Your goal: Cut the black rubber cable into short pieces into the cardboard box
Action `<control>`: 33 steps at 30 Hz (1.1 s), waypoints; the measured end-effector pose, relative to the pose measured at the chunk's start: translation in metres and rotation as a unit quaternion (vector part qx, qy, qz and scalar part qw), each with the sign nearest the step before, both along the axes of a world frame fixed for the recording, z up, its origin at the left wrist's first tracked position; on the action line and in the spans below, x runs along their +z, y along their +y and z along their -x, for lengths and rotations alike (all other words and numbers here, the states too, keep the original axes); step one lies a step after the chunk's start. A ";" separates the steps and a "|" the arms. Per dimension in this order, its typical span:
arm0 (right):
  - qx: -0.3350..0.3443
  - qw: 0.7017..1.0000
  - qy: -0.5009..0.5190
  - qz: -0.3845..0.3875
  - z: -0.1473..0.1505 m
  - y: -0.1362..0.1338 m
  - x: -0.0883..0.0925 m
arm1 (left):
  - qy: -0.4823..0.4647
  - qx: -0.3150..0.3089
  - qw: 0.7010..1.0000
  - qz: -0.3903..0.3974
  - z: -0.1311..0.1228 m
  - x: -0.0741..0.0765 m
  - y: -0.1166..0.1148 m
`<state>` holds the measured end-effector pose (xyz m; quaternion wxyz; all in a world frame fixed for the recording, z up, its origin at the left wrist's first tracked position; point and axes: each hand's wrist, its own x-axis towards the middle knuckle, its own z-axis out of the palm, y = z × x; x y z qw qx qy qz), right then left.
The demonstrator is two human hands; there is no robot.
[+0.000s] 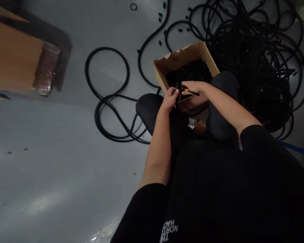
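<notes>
the left hand [170, 98] pinches a small black piece [176, 88] between curled fingers; the right hand [192, 88] closes around an orange-marked black tool [191, 91] above a cardboard box [179, 59] of black pieces [190, 72], with coiled black tubing [255, 67] looping across the grey floor [66, 168] beside it.

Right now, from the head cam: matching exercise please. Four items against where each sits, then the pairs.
Items:
1. open cardboard box
2. large tangle of black tubing
3. loose black tube loop
4. orange-marked black piece

Places:
A. in the right hand, above the box
B. on the grey floor, left of the box
C. between the knees
D. on the floor, right of the box

Pairs: 1-C, 2-D, 3-B, 4-A
</notes>
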<state>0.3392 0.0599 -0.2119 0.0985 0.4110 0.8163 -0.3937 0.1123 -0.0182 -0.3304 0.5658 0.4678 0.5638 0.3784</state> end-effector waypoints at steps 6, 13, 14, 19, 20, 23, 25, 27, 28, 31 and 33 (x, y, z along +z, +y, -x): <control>0.008 1.000 -0.007 0.001 0.004 0.000 0.001 | 0.028 0.010 1.000 -0.007 0.000 -0.007 0.001; 0.020 1.000 -0.007 -0.020 0.005 -0.001 0.006 | 0.018 0.008 1.000 -0.015 0.003 -0.011 0.001; 0.023 0.999 -0.008 -0.025 0.005 0.000 0.005 | 0.018 0.007 1.000 -0.017 0.004 -0.011 0.000; 0.025 0.999 -0.009 -0.043 0.003 0.002 0.003 | 0.034 0.021 0.999 -0.021 0.005 -0.016 0.000; 0.023 0.999 -0.007 -0.046 0.003 0.002 0.003 | 0.034 0.025 0.999 -0.026 0.005 -0.017 0.001; 0.025 0.998 -0.008 -0.051 0.002 0.003 0.004 | 0.041 0.036 0.998 -0.033 0.007 -0.019 0.002; 0.031 0.998 -0.016 -0.054 0.002 0.002 0.004 | 0.053 0.035 0.998 -0.026 0.007 -0.018 0.003; 0.035 0.997 -0.029 -0.055 0.001 0.000 0.005 | 0.059 0.025 0.998 -0.016 0.006 -0.015 0.002; 0.037 0.997 -0.034 -0.053 0.001 -0.001 0.005 | 0.057 0.016 0.998 -0.011 0.006 -0.013 0.002; 0.042 0.997 -0.045 -0.045 0.000 -0.004 0.005 | 0.047 -0.021 0.999 -0.004 0.003 -0.007 -0.001; 0.041 0.997 -0.048 -0.041 0.001 -0.004 0.005 | 0.046 -0.043 0.998 -0.006 0.002 -0.003 -0.003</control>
